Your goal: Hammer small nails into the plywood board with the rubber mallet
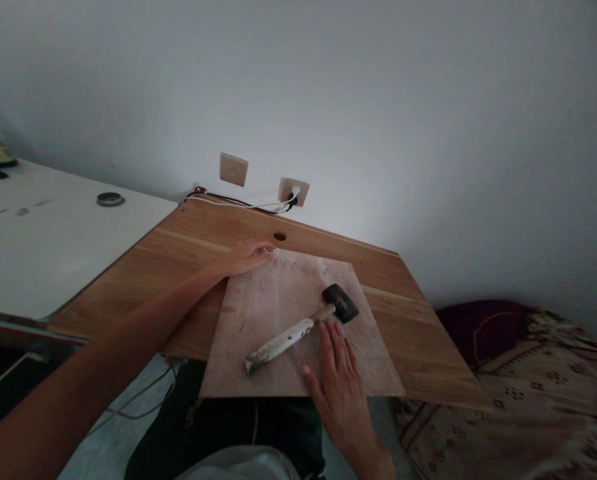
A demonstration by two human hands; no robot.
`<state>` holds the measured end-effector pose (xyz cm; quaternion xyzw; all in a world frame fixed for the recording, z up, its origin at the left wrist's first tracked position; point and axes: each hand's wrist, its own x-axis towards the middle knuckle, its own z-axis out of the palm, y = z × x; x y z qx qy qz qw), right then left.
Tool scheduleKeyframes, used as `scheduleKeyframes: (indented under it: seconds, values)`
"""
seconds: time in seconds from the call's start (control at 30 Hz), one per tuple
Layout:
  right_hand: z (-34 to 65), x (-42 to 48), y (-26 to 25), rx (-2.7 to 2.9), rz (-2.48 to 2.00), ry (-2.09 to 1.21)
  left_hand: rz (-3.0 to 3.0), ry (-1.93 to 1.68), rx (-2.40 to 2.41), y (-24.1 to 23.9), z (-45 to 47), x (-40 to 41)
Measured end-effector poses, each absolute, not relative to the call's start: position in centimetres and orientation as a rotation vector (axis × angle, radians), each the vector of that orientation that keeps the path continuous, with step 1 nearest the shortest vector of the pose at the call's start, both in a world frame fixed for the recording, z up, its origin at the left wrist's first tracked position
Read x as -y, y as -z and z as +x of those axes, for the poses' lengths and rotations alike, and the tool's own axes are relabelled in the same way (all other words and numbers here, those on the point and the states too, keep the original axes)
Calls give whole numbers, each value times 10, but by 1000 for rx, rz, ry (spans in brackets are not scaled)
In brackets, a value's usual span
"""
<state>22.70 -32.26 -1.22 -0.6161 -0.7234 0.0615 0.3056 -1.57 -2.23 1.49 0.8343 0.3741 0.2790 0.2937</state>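
Observation:
A pale, square-cornered board (263, 313) lies over the front part of a wooden tabletop, with a row of small marks along its far edge. On the board rests a rubber mallet (283, 337), its black head to the right and its worn white handle slanting toward me. My left hand (251, 257) covers the board's far left corner, fingers bent at the edge; the fingertips are partly hidden. My right hand (339, 380) lies flat near the board's front edge, fingers stretched beside the mallet head and thumb apart. It does not grip the mallet.
The wooden tabletop (153, 273) has a round hole (279, 237) near the wall. Cables run along its back edge to a wall socket (294, 192). A white table (68, 247) on the left bears a round dark lid-like object (111, 199). Patterned fabric (518, 407) is heaped at the right.

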Motion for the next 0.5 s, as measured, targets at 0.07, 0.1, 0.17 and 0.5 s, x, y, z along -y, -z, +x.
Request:
scheduleKeyframes:
  seconds: [0.07,0.1,0.17,0.5]
  values:
    - [256,322,14,1898,-1652,-175,2249,-741,-1012,-15,12,24]
    - [272,322,14,1890,-1665,-190,2260,-748,-1020,-15,29,25]
    - [307,320,14,1830,-1710,-216,2261,-800,-1045,-17,65,26]
    - [416,318,6,1454,-1869,-68,2254,-1198,-519,-87,129,153]
